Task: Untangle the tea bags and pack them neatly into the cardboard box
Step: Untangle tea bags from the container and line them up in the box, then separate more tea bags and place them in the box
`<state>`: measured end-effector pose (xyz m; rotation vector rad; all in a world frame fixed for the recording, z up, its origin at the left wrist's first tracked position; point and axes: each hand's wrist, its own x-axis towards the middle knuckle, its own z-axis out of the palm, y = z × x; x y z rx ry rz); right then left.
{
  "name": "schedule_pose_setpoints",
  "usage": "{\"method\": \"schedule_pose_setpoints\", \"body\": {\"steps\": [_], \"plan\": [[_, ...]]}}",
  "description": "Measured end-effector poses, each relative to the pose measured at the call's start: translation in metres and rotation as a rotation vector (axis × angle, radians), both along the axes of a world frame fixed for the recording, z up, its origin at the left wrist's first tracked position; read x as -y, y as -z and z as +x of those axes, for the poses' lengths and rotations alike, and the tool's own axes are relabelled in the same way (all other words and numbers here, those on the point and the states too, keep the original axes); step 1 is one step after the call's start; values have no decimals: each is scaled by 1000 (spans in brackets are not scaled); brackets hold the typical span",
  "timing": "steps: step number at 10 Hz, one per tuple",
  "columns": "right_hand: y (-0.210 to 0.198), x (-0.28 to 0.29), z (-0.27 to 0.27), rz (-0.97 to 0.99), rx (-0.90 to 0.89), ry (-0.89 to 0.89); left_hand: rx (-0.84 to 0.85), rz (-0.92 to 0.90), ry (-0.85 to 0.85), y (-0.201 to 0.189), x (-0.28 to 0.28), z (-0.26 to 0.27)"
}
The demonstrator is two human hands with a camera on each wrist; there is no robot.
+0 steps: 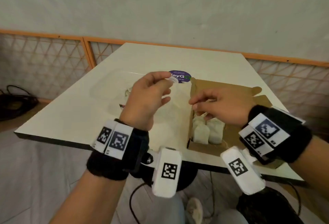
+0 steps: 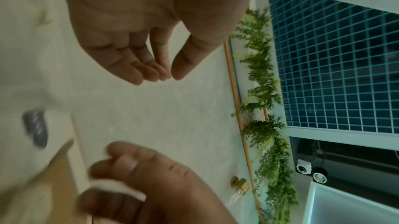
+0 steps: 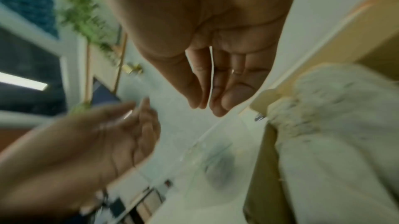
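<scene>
The open cardboard box (image 1: 191, 117) stands at the table's right front, with several pale tea bags (image 1: 208, 131) upright side by side inside. My right hand (image 1: 192, 103) hovers over the box's far left corner, thumb and fingertips brought together. In the right wrist view a thin pale line runs between the right hand's (image 3: 205, 106) thumb and fingers; I cannot tell whether it is a string. The tea bags (image 3: 334, 142) and box wall (image 3: 261, 176) lie just below. My left hand (image 1: 166, 83) is raised left of the box, and in the left wrist view its (image 2: 170, 76) fingertips touch with nothing visible between them.
A clear plastic container with a purple sticker (image 1: 179, 76) lies on the white table (image 1: 53, 138) behind and under my left hand. A small dark tag (image 1: 122, 106) sits by my left wrist. Cables (image 1: 14, 102) lie on the floor at left, before a lattice fence.
</scene>
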<state>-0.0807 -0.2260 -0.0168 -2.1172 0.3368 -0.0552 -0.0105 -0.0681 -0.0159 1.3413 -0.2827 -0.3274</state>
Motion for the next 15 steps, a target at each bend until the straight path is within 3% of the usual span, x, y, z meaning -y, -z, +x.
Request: {"method": "schedule_pose_setpoints", "body": {"steps": [1,2,3,5,6,8,9,11,12,13,15], "plan": [[8,-33,26,-357,34,-184,64,135,-163,-20,-18,42],[13,-58,51,-385,155,-169,-15,354,-259,-17,-34,86],[13,-72,82,-255,180,-94,-162,507,-236,-4,-42,110],[16,-76,124,-383,-104,-55,-234,522,-70,8,-34,126],[19,-73,125,-369,-86,-34,-228,603,-14,13,-27,128],[20,-67,117,-409,-86,-57,-23,828,50,16,-19,124],[17,-65,117,-509,-145,-87,13,840,66,19,-18,124],[23,-63,119,-604,-156,-160,-147,585,14,21,-20,119],[19,-60,116,-512,-111,-165,-551,255,13,28,-20,125],[16,-48,113,-229,-51,-58,-556,183,112,26,-24,125],[16,-36,118,184,20,38,-468,314,155,31,-21,128]]}}
